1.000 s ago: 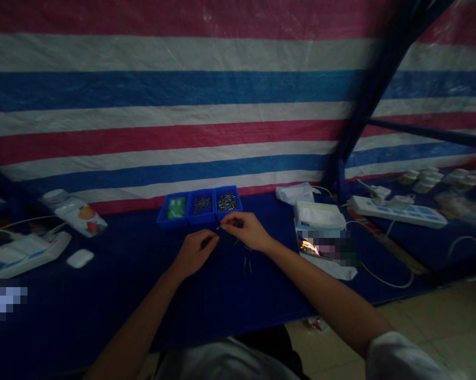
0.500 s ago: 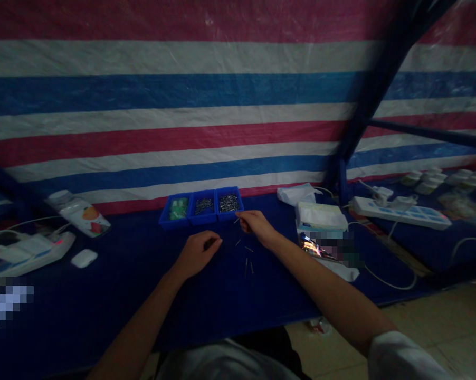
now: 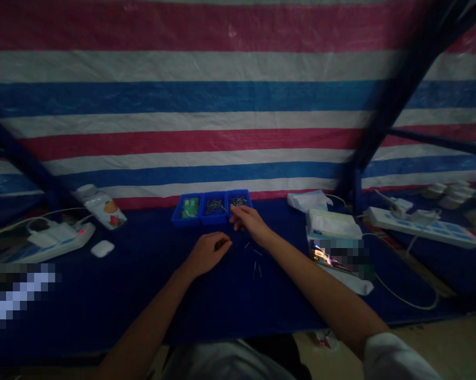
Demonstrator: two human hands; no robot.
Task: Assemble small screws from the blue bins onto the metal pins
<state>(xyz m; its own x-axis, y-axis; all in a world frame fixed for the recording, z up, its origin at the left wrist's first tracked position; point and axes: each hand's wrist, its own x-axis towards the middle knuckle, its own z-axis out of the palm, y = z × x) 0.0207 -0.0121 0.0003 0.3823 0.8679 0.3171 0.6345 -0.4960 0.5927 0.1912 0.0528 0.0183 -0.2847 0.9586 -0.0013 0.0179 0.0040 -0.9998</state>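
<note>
Three joined blue bins stand at the back of the blue table. The left bin (image 3: 175, 215) holds green packets, the middle bin (image 3: 213, 219) small metal pieces, and the right bin (image 3: 238, 193) dark metal screws. My right hand (image 3: 246, 219) is at the front of the right bin, its fingers pinched on a thin metal screw (image 3: 224, 209) that points toward the middle bin. My left hand (image 3: 209, 251) rests on the table in front of the bins, fingers curled together; whether something is between them is too small to tell. Several thin metal pieces (image 3: 257, 252) lie right of it.
A bottle (image 3: 103, 207), a white case (image 3: 102, 248) and a power strip (image 3: 72, 240) are on the left. At the right are a tissue pack (image 3: 334, 225), a phone (image 3: 329, 257), a white power strip (image 3: 424, 228) and cables. Blue frame bars rise on both sides.
The view has shifted, so the bins appear further right. My right hand has moved a little left relative to the bins, and the screw now points toward the middle bin.
</note>
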